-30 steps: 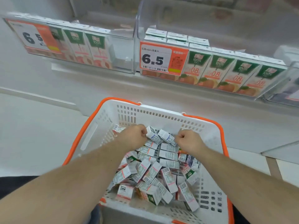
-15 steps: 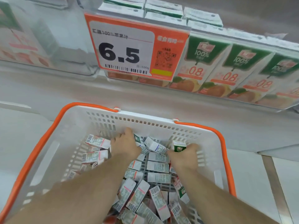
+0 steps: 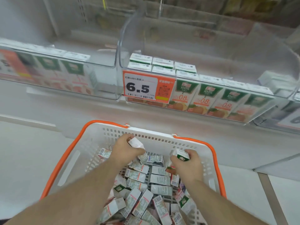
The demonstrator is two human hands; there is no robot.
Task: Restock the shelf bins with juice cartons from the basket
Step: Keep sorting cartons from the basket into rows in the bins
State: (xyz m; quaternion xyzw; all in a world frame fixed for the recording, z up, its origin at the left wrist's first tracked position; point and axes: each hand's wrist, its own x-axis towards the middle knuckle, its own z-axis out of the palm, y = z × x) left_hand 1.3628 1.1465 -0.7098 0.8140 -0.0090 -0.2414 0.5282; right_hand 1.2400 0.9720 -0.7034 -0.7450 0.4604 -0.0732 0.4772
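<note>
Both hands down in the white basket [image 3: 103,159] with the orange rim, among a loose heap of juice cartons [image 3: 159,179]. Left hand [image 3: 125,151] curled round a pale carton [image 3: 135,142] at the far wall, lifted a little clear of the heap. Right hand [image 3: 189,164] pinching a green-topped carton [image 3: 182,155], thumb and fingers closed on its end. Above and beyond, the clear shelf bin [image 3: 211,101] behind the price tag [image 3: 148,87]: a front row standing upright, a few more behind at its left end, bare room at the back right.

Risks from here, by judgement: a grip on only one end of a carton likely to slip on the way up; a carton swung too low likely to catch the bin's front lip; one pushed in carelessly likely to tip the upright row; cartons lying crosswise in the heap likely to drag along and spill over the rim
</note>
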